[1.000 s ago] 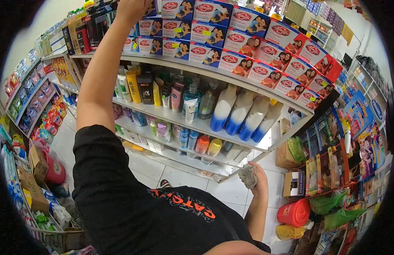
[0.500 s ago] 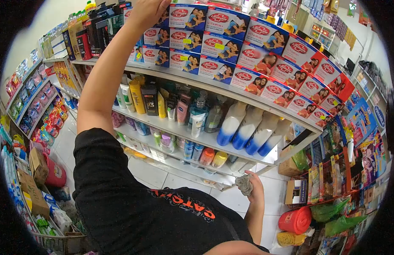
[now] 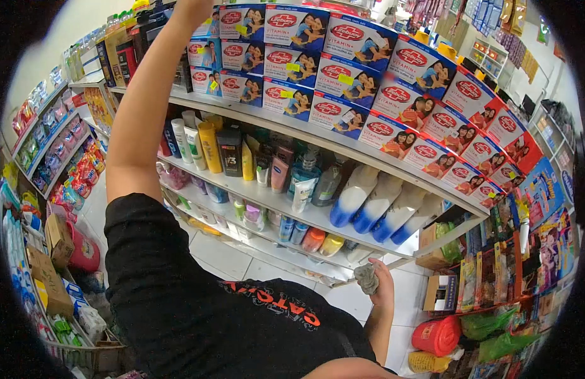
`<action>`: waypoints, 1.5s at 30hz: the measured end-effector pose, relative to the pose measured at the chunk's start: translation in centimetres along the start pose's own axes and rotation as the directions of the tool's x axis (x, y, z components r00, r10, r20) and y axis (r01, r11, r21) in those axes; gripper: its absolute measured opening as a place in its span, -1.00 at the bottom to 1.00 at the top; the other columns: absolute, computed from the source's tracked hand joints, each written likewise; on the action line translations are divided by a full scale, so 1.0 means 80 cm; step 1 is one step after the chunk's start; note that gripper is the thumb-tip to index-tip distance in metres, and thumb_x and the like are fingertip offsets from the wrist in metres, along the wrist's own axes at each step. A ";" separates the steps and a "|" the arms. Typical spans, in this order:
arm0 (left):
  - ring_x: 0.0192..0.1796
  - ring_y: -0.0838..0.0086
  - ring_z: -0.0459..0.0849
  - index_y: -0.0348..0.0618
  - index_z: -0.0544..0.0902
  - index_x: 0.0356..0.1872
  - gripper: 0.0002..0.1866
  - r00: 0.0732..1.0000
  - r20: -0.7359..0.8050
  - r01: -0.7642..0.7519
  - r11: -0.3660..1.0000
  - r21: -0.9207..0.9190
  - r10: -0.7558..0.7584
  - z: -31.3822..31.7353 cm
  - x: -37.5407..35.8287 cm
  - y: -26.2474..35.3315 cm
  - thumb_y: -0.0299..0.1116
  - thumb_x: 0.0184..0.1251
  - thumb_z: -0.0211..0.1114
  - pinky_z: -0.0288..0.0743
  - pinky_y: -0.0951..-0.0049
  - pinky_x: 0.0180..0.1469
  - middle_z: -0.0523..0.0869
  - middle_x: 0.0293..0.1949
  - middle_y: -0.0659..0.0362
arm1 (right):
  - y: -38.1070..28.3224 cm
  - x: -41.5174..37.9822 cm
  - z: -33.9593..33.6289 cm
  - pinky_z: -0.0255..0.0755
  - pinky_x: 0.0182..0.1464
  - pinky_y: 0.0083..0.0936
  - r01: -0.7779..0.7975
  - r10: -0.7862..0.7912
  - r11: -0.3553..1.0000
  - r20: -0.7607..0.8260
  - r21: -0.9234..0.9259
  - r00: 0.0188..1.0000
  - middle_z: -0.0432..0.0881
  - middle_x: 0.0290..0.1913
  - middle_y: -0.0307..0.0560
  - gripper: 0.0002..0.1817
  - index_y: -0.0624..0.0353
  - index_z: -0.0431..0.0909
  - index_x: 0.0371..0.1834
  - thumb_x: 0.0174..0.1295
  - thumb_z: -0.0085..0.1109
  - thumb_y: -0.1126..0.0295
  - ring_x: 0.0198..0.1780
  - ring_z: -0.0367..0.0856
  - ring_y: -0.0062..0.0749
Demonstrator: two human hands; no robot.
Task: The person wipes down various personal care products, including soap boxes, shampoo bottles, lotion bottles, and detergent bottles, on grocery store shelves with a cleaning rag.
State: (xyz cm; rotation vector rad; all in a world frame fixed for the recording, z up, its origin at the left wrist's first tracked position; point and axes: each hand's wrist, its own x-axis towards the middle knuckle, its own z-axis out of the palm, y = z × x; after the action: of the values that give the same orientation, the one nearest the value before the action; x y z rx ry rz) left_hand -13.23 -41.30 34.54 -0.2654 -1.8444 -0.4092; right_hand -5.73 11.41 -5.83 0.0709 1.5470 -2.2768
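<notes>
My left hand (image 3: pixel 195 9) is raised to the top edge of the view, near the left end of the stacked Lifebuoy soap boxes (image 3: pixel 293 28). The frame cuts off its fingers, so I cannot see whether it holds or touches anything. Low on the right, beside the shelf's front, my right hand (image 3: pixel 385 285) is closed around a crumpled grey cloth (image 3: pixel 366 278). The soap boxes stand in several rows on the top shelf (image 3: pixel 254 115), some with yellow price stickers.
Tubes, bottles and white-and-blue spray-shaped containers (image 3: pixel 353 197) fill the shelf below. Dark boxes and bottles (image 3: pixel 125 60) stand at the top shelf's left end. A red bucket (image 3: pixel 436 335) and green bags (image 3: pixel 491 325) are at the right. Cardboard boxes (image 3: pixel 49 284) are at the left.
My left hand has moved left and up along the top of the soap boxes, partly out of view. The view has shifted slightly. My right hand still holds the cloth low down.
</notes>
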 end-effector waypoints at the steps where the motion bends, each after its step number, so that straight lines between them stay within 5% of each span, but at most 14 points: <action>1: -0.07 0.03 0.50 -0.32 0.57 -0.25 -0.38 1.000 -0.005 0.030 0.999 0.030 -0.030 -0.004 0.001 -0.003 0.04 0.36 -0.33 0.33 0.21 0.00 0.59 -0.20 -0.11 | 0.002 0.001 0.001 0.55 -0.41 -0.39 -0.007 0.007 1.000 -0.009 0.004 1.000 0.53 -0.28 0.06 -0.64 0.26 0.34 0.02 0.18 -0.15 0.34 -0.34 0.59 -0.22; 4: -0.13 0.03 0.52 -0.35 0.57 -0.31 -0.32 0.964 0.226 0.031 0.899 0.437 -0.143 -0.011 0.004 -0.032 0.08 0.35 -0.38 0.36 0.22 -0.03 0.59 -0.25 -0.16 | 0.006 0.002 0.004 0.55 -0.41 -0.39 0.002 -0.002 1.000 -0.015 0.004 1.000 0.53 -0.28 0.06 -0.65 0.26 0.34 0.01 0.18 -0.15 0.34 -0.34 0.59 -0.22; 5: -0.09 0.04 0.55 -0.14 0.51 -0.06 -0.50 0.923 0.357 -0.016 0.911 0.412 -0.145 -0.006 0.014 -0.113 0.06 0.30 -0.11 0.35 0.19 -0.03 0.59 -0.16 -0.12 | 0.006 0.003 0.006 0.55 -0.41 -0.39 -0.001 0.001 1.000 -0.017 0.008 1.000 0.53 -0.28 0.06 -0.65 0.26 0.33 0.01 0.18 -0.16 0.35 -0.34 0.59 -0.21; 14: -0.12 0.04 0.50 -0.35 0.56 -0.30 -0.36 0.940 0.066 0.216 0.733 0.645 -0.335 -0.009 0.013 -0.043 0.09 0.33 -0.28 0.31 0.20 -0.03 0.57 -0.26 -0.17 | 0.021 0.013 -0.005 0.54 -0.39 -0.37 -0.009 0.009 1.000 -0.026 0.004 1.000 0.53 -0.27 0.07 -0.66 0.28 0.33 0.00 0.17 -0.17 0.41 -0.33 0.59 -0.23; 16: -0.33 0.02 0.56 -0.17 0.51 -0.29 -0.71 0.957 -0.050 -0.185 0.731 0.657 0.287 -0.030 0.027 -0.114 -0.19 0.28 -0.09 0.42 0.12 -0.28 0.59 -0.42 -0.06 | 0.023 0.009 -0.002 0.53 -0.35 -0.41 -0.013 0.013 1.000 -0.049 0.000 0.999 0.54 -0.26 0.04 -0.67 0.29 0.35 -0.01 0.16 -0.15 0.43 -0.32 0.58 -0.27; 17: -0.33 0.04 0.56 -0.13 0.49 -0.21 -0.77 0.936 0.007 -0.208 0.537 0.818 0.351 -0.041 0.034 -0.141 -0.30 0.21 -0.05 0.46 0.16 -0.27 0.59 -0.41 -0.05 | 0.027 0.005 -0.001 0.51 -0.32 -0.44 -0.023 0.021 0.999 -0.042 -0.030 0.999 0.54 -0.25 0.02 -0.67 0.28 0.36 -0.01 0.16 -0.13 0.43 -0.30 0.57 -0.30; 19: -0.34 0.07 0.56 -0.12 0.50 -0.20 -0.75 0.951 -0.189 0.022 0.552 0.833 0.247 -0.058 0.045 -0.146 -0.26 0.19 -0.01 0.45 0.16 -0.26 0.60 -0.40 -0.03 | 0.025 0.005 -0.005 0.48 -0.25 -0.50 -0.014 0.009 0.997 -0.054 -0.077 0.999 0.54 -0.23 -0.03 -0.68 0.27 0.39 -0.02 0.14 -0.09 0.43 -0.25 0.55 -0.36; 27: -0.35 0.17 0.55 -0.17 0.47 -0.28 -0.70 0.892 -0.353 -0.318 0.947 -0.045 0.282 -0.030 -0.028 0.060 -0.14 0.25 -0.05 0.45 0.25 -0.28 0.57 -0.42 0.00 | 0.013 -0.014 0.007 0.34 -0.06 -0.60 0.086 -0.101 0.961 -0.046 -0.263 0.994 0.51 -0.16 -0.14 -0.67 0.20 0.45 -0.04 0.10 0.05 0.38 -0.12 0.45 -0.50; 31: -0.36 0.22 0.55 -0.19 0.46 -0.32 -0.65 0.929 -0.154 -0.342 0.616 -0.710 0.338 -0.003 -0.164 0.211 -0.08 0.28 -0.07 0.45 0.29 -0.29 0.56 -0.42 0.01 | 0.003 -0.032 0.013 0.32 -0.05 -0.61 0.203 -0.205 0.923 0.028 -0.327 0.978 0.50 -0.16 -0.17 -0.69 0.18 0.46 -0.04 0.12 0.05 0.38 -0.10 0.42 -0.54; 34: -0.36 0.26 0.54 -0.21 0.45 -0.36 -0.61 0.920 0.215 0.112 0.307 -0.945 0.328 0.040 -0.264 0.282 -0.04 0.30 -0.09 0.45 0.32 -0.30 0.55 -0.43 0.02 | -0.013 -0.056 0.016 0.28 -0.01 -0.61 0.238 -0.232 0.940 0.054 -0.246 0.971 0.49 -0.14 -0.16 -0.70 0.21 0.45 -0.05 0.16 0.02 0.37 -0.06 0.39 -0.54; 36: -0.36 0.28 0.54 -0.22 0.45 -0.38 -0.58 0.819 0.549 0.521 0.182 -0.834 0.166 0.094 -0.335 0.304 -0.01 0.31 -0.10 0.45 0.35 -0.30 0.55 -0.43 0.03 | -0.019 -0.069 0.016 0.25 0.02 -0.59 0.307 -0.302 0.935 0.053 -0.179 0.952 0.48 -0.11 -0.10 -0.68 0.23 0.45 -0.06 0.16 0.03 0.31 -0.03 0.38 -0.51; 38: -0.34 0.23 0.59 -0.24 0.44 -0.17 -0.53 0.532 0.845 0.846 0.072 -0.528 -0.062 0.146 -0.418 0.306 0.03 0.33 -0.15 0.50 0.23 -0.30 0.58 -0.30 0.03 | -0.030 -0.087 0.022 0.28 -0.02 -0.62 0.370 -0.378 0.920 -0.044 -0.128 0.925 0.48 -0.13 -0.21 -0.73 0.24 0.41 -0.04 0.20 -0.09 0.46 -0.07 0.39 -0.58; 42: -0.14 0.29 0.56 -0.16 0.34 0.01 -0.59 0.154 0.988 0.791 -0.600 -0.116 0.013 0.169 -0.491 0.392 -0.06 0.38 -0.17 0.47 0.16 -0.11 0.50 -0.07 0.08 | -0.024 -0.109 0.019 0.24 0.06 -0.58 0.537 -0.565 0.825 -0.207 -0.179 0.799 0.43 -0.03 -0.16 -0.66 0.24 0.31 0.06 0.19 -0.12 0.52 -0.02 0.36 -0.54; 45: -0.08 0.33 0.56 -0.19 0.30 0.06 -0.61 0.024 0.990 0.793 -0.606 0.067 0.141 0.148 -0.501 0.433 -0.13 0.37 -0.12 0.48 0.22 -0.07 0.51 -0.08 0.14 | -0.023 -0.123 0.013 0.17 0.16 -0.49 0.618 -0.745 0.639 -0.170 -0.458 0.645 0.32 0.13 -0.04 -0.59 0.24 0.30 0.08 0.10 -0.03 0.52 0.14 0.28 -0.39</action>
State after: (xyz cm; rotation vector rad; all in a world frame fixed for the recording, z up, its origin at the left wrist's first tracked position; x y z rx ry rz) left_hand 1.87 -3.95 -1.78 0.0006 -1.4557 -3.4618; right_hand 2.94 13.83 -1.30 -0.3060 2.5273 -2.5585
